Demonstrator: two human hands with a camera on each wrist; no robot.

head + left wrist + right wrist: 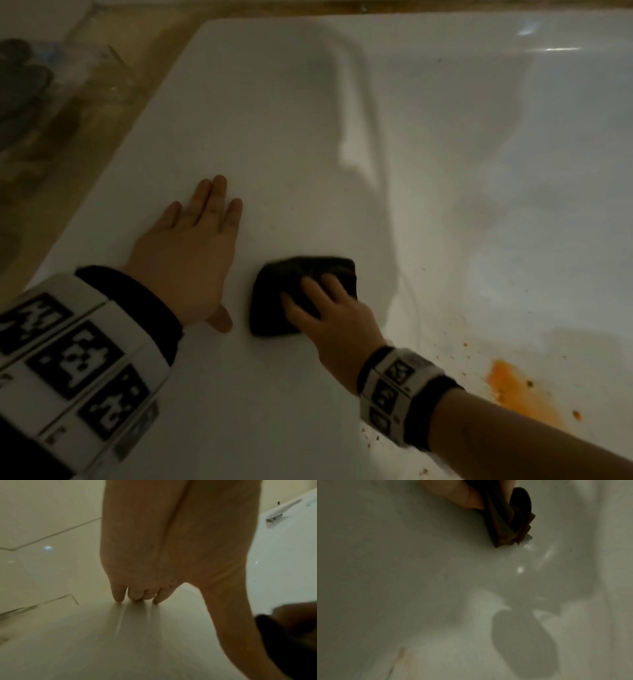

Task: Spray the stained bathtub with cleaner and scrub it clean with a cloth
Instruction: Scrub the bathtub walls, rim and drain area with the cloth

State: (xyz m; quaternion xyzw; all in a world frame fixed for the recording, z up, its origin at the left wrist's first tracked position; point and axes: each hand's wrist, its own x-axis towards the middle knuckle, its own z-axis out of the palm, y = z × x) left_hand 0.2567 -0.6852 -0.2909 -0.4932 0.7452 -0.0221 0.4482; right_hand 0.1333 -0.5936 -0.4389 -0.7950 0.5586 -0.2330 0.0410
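Note:
The white bathtub [445,137] fills the head view. An orange stain [513,387] with brown specks lies on its floor at the lower right. My left hand [202,226] lies flat and open on the tub's wide sloped end, fingers [135,595] spread on the white surface. Just right of it, my right hand [329,315] holds a dark folded cloth [291,277] against the tub, left of the stain. In the right wrist view the cloth [513,520] is bunched under my thumb. No spray bottle is in sight.
A clear glass panel or container [102,68] stands on the beige ledge [68,178] at the upper left, beside the tub. A white grab handle [283,509] sits on the tub's far side. Tiled wall [42,520] rises behind my left hand.

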